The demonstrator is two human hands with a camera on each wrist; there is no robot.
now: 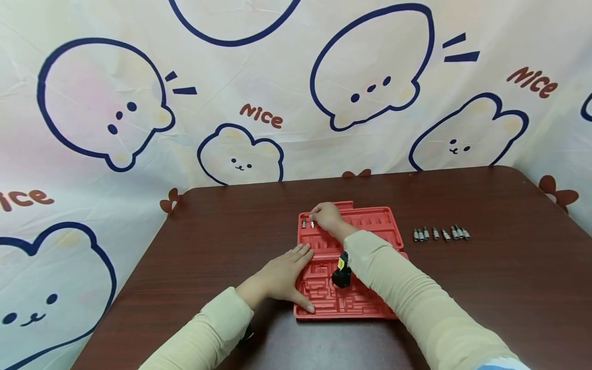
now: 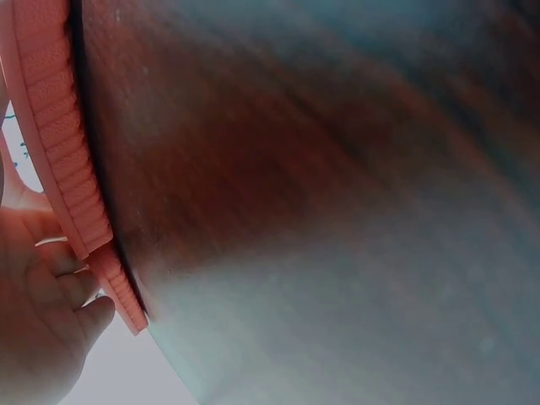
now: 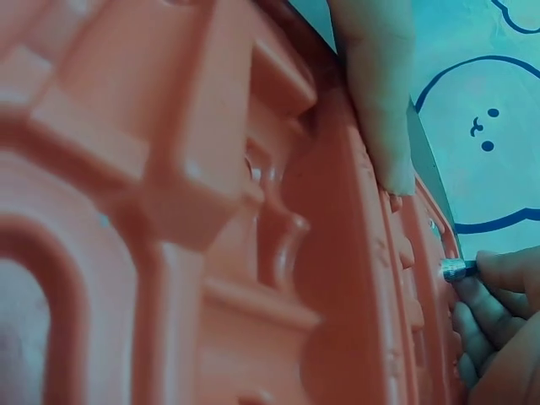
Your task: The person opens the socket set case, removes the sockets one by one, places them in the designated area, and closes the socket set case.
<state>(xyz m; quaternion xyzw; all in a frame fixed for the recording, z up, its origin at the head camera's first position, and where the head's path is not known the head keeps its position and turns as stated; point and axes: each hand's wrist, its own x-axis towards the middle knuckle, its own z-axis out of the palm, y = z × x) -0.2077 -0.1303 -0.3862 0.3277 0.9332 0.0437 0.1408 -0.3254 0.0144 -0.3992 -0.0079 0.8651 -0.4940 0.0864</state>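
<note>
An open red plastic case with moulded slots lies on the table. My left hand rests on the case's left edge, fingers stretched along it and thumb near the front corner. At the far left of the case's back half, my right hand pinches a small silver socket bit over the slots. Close by, another socket bit stands in the leftmost slot. The right wrist view shows the pinched bit between thumb and fingers, with its far end at the case wall.
Several socket bits stand in a loose row on the brown table, right of the case. A black device with a yellow label is at the right sleeve, over the case. A cartoon-printed cloth hangs behind the table.
</note>
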